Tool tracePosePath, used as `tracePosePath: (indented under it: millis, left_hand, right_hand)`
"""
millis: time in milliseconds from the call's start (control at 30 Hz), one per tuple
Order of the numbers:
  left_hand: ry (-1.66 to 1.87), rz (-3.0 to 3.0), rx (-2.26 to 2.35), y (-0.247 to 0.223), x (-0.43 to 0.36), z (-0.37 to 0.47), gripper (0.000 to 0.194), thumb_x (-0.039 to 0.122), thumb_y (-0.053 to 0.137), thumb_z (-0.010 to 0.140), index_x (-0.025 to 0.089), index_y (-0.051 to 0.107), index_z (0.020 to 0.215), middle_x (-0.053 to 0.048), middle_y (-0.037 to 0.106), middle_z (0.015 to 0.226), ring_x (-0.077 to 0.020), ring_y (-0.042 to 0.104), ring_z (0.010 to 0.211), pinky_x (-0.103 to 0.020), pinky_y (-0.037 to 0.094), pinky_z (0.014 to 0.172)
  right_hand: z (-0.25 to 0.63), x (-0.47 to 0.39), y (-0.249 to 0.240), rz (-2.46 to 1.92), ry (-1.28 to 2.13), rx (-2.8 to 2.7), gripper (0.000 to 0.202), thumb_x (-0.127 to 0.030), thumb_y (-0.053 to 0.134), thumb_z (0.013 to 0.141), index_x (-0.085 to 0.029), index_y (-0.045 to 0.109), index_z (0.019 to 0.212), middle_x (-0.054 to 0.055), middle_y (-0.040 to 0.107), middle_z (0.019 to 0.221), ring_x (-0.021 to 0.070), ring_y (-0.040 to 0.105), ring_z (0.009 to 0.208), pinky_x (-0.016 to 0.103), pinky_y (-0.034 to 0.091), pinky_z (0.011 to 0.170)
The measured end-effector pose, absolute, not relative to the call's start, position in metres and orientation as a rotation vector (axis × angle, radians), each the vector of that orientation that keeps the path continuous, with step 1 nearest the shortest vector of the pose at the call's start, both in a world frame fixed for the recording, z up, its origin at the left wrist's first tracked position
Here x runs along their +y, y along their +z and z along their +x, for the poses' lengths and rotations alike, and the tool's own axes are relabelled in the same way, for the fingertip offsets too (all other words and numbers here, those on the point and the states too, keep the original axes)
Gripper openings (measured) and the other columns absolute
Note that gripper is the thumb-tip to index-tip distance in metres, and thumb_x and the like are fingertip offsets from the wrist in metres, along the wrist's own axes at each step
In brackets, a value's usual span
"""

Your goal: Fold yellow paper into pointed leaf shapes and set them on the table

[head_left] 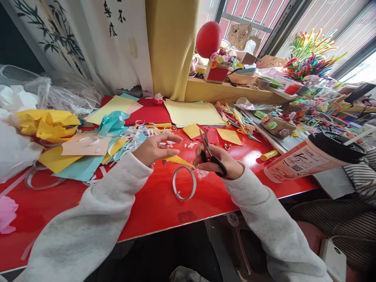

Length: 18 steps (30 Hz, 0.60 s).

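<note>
My right hand (pixel 225 160) grips black-handled scissors (pixel 208 150), their blades pointing up and slightly apart. A narrow piece of yellow paper (pixel 179 159) lies between my hands, its pointed end close to my right fingertips; whether they pinch it I cannot tell. My left hand (pixel 157 149) is open beside the paper's other end, its fingers and thumb apart. Just below is a thin white ring (pixel 174 184), like a tape roll, on the red table (pixel 158 211). Small white scraps (pixel 191 145) lie behind my hands, near yellow paper squares (pixel 229 136).
To the left are crumpled yellow paper (pixel 48 124), coloured sheets and white paper strips (pixel 136 137). Pale yellow sheets (pixel 194 113) lie at the back. On the right stand a large drink cup (pixel 296 162) and a glue stick (pixel 269 155); a person in striped sleeves (pixel 358 180) sits beyond.
</note>
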<state>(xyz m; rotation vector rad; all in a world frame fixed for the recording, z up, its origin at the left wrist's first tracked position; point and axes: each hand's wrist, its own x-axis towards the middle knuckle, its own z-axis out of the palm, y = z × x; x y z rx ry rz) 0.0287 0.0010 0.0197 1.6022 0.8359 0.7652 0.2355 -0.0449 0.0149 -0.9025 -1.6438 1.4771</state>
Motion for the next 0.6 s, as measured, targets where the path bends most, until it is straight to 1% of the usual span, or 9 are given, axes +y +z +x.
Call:
tracePosePath:
  millis: [100, 200, 300, 400, 500, 600]
  left_hand:
    - [0.946, 1.466, 0.867, 0.021, 0.002, 0.031, 0.039, 0.026, 0.066, 0.058, 0.015, 0.057, 0.094, -0.007, 0.056, 0.098, -0.0077, 0.053, 0.056, -0.018, 0.043, 0.043]
    - [1.048, 1.261, 0.765, 0.025, 0.0, 0.033, 0.043, 0.026, 0.064, 0.06, 0.014, 0.052, 0.1, -0.009, 0.053, 0.103, -0.0125, 0.057, 0.07, -0.022, 0.05, 0.053]
    - [1.071, 1.09, 0.638, 0.024, -0.003, 0.037, 0.047, 0.027, 0.062, 0.063, 0.014, 0.048, 0.107, -0.009, 0.054, 0.102, -0.0152, 0.057, 0.08, -0.026, 0.05, 0.065]
    - [0.978, 1.162, 0.636, 0.017, -0.008, 0.043, 0.038, 0.025, 0.065, 0.061, 0.012, 0.055, 0.096, -0.008, 0.059, 0.094, -0.016, 0.057, 0.082, -0.026, 0.048, 0.069]
    - [0.851, 1.311, 0.647, 0.01, -0.013, 0.05, 0.031, 0.027, 0.066, 0.059, 0.013, 0.058, 0.086, -0.004, 0.061, 0.079, -0.0139, 0.058, 0.07, -0.025, 0.046, 0.062]
    - [0.901, 1.38, 0.745, 0.009, -0.014, 0.052, 0.026, 0.032, 0.065, 0.06, 0.012, 0.059, 0.076, -0.002, 0.06, 0.067, -0.0124, 0.057, 0.062, -0.024, 0.045, 0.058]
  right_hand:
    - [0.229, -0.047, 0.014, -0.897, 1.481, -1.582, 0.029, -0.015, 0.066, 0.059, -0.017, 0.046, 0.081, -0.002, 0.056, 0.067, 0.0076, 0.054, 0.063, 0.022, 0.042, 0.06]
    - [0.221, -0.049, 0.015, -0.908, 1.429, -1.516, 0.028, -0.015, 0.066, 0.059, -0.017, 0.045, 0.079, -0.005, 0.051, 0.062, 0.0056, 0.05, 0.057, 0.021, 0.041, 0.058]
    - [0.214, -0.05, 0.013, -0.9, 1.328, -1.479, 0.027, -0.016, 0.064, 0.061, -0.018, 0.046, 0.081, -0.004, 0.05, 0.065, 0.0054, 0.049, 0.06, 0.021, 0.041, 0.059]
    - [0.208, -0.048, 0.01, -0.875, 1.256, -1.486, 0.03, -0.018, 0.065, 0.061, -0.019, 0.047, 0.085, -0.003, 0.05, 0.069, 0.006, 0.049, 0.064, 0.021, 0.042, 0.061]
    - [0.204, -0.045, 0.008, -0.842, 1.206, -1.513, 0.031, -0.021, 0.066, 0.06, -0.02, 0.047, 0.085, -0.002, 0.049, 0.075, 0.0065, 0.05, 0.065, 0.021, 0.043, 0.061]
    - [0.202, -0.045, 0.008, -0.916, 1.132, -1.537, 0.034, -0.024, 0.066, 0.06, -0.021, 0.046, 0.087, -0.001, 0.05, 0.077, 0.0079, 0.051, 0.065, 0.022, 0.043, 0.058]
